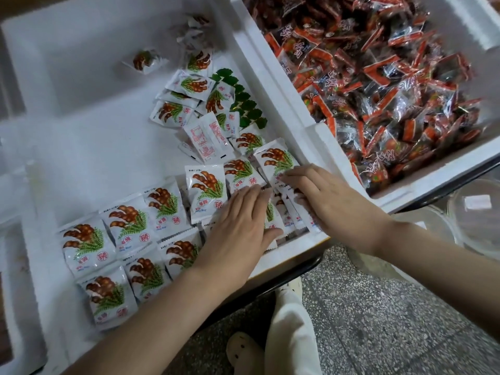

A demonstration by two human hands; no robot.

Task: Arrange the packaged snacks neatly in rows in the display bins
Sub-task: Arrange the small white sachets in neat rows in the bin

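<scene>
White snack packets [127, 226] printed with brown pods and green leaves lie in rows along the near side of a white foam bin [89, 147]. More of the same packets [189, 87] are scattered loose toward the bin's far right. My left hand [238, 226] lies flat with straight fingers on packets near the bin's front right corner. My right hand [322, 196] rests beside it, fingers extended over a small stack of upright packets [281, 212] against the bin's right wall. Neither hand curls round a packet.
A second foam bin [305, 109] at the right is heaped with red and clear wrapped snacks [384, 82]. Green foil pieces [243, 104] lie by the dividing wall. Clear bowls [476, 215] stand at the far right. Speckled floor, a trouser leg and a shoe show below.
</scene>
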